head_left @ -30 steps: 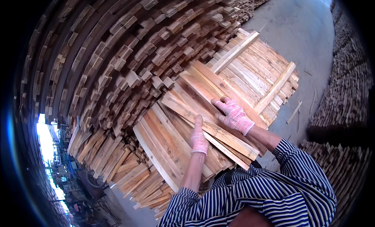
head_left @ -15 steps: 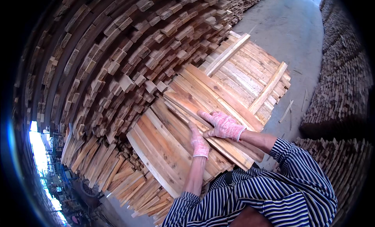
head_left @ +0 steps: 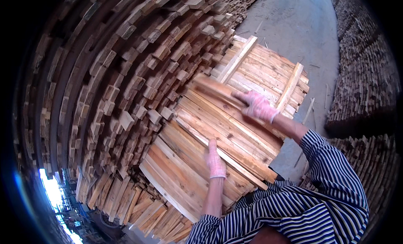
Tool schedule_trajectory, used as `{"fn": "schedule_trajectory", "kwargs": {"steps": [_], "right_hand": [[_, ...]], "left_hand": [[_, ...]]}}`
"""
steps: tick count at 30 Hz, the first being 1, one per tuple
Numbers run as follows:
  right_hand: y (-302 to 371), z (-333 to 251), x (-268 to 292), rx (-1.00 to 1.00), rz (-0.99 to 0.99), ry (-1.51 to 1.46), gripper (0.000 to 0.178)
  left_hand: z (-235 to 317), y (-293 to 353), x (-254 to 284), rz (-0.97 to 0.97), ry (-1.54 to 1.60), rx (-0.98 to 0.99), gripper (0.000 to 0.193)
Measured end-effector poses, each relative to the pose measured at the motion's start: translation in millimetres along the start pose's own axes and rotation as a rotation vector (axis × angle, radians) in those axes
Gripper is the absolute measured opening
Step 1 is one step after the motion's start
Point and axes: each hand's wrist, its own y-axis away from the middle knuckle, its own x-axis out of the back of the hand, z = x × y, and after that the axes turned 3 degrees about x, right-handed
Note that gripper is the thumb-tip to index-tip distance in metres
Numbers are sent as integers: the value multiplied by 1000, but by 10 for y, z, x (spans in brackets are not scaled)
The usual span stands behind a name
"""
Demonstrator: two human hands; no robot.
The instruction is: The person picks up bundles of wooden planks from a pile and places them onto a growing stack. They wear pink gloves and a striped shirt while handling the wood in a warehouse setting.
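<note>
My right hand (head_left: 260,107), in a pink-and-white knit glove, grips a wooden board (head_left: 216,88) at the far edge of a layer of boards. That board is blurred and looks tilted on its edge. My left hand (head_left: 216,161), gloved alike, lies on the nearer boards (head_left: 184,164) with its fingers stretched forward, beside a narrow raised board (head_left: 197,133). Between the hands several pale planks (head_left: 235,137) lie side by side, with knots and reddish streaks showing.
Two cross strips (head_left: 238,59) lie over the farther boards. A tall wall of stacked lumber (head_left: 138,72) rises on the left, another stack (head_left: 365,76) on the right. Loose offcuts (head_left: 147,210) lean at the lower left. Concrete floor (head_left: 289,21) with splinters runs between.
My right hand has moved away from the left, carrying a board toward the far side of the layer. The left hand has stayed on the nearer boards. The view has shifted slightly.
</note>
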Motion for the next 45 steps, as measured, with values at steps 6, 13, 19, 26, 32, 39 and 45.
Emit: {"fn": "schedule_trajectory", "kwargs": {"steps": [6,13,19,26,32,39,45], "right_hand": [[-564,981,-521,393,63,53,47],[121,-178,-248,279,-92,-72,77],[267,-101,-58,17,-128,-288,93],[-92,322,190,-20,-129,-315,81],[-348,676,356,-93,6,-65,65],[-502,886,-276,23,79,-98,50],[-197,351,-50,202,-161,-8,76]], "left_hand": [[60,29,-159,-68,25,47,71],[163,60,-503,-2,26,-19,54],[101,126,-995,-339,231,185,49],[-112,197,-1487,-386,152,280,60],[-131,-68,-1313,-370,136,176,65],[-119,-384,-962,-295,196,216,61],[116,-295,-1201,-452,304,118,68]]}}
